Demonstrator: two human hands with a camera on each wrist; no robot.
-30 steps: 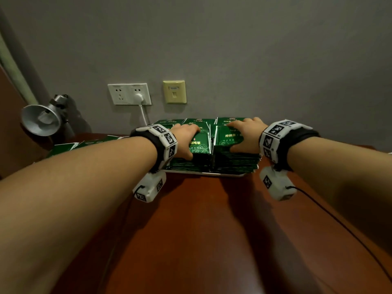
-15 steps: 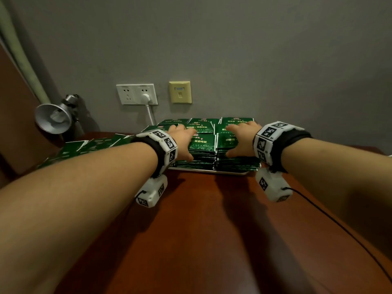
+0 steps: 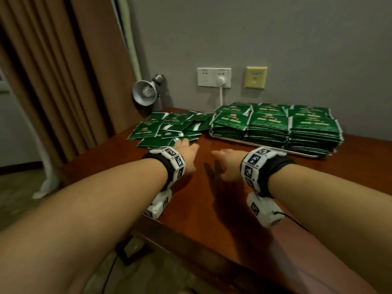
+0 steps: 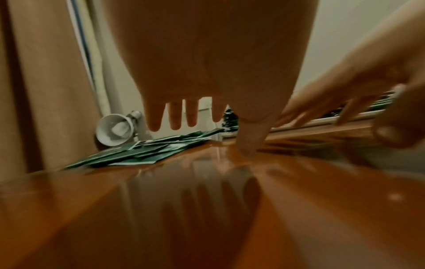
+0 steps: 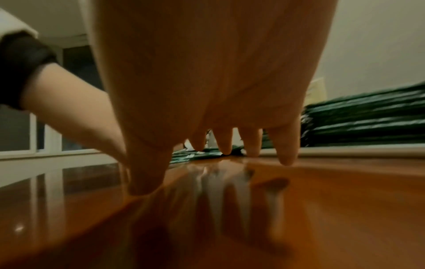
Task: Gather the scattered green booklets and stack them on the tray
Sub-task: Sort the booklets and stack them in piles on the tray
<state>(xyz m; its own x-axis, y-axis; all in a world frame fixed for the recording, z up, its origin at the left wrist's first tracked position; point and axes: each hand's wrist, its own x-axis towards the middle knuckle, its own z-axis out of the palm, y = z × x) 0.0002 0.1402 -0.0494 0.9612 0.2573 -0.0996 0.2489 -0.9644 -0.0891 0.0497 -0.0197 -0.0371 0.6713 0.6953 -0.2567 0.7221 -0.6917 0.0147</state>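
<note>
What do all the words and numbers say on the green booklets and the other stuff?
Stacked green booklets on the tray: yellow print on the covers, too blurred to read.
Scattered green booklets on the table: print too small and blurred to read.
Wristbands: black-and-white square marker patterns, no words.
White wall socket and yellow wall plate: no readable text.

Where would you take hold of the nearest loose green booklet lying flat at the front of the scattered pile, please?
I would probably take the nearest loose booklet by its front edge, coming from the near side with the left hand, which hovers open just before it. It lies flat on the table, so slipping the fingers under that free edge looks easier than pinching from above; other booklets overlap its far side.
</note>
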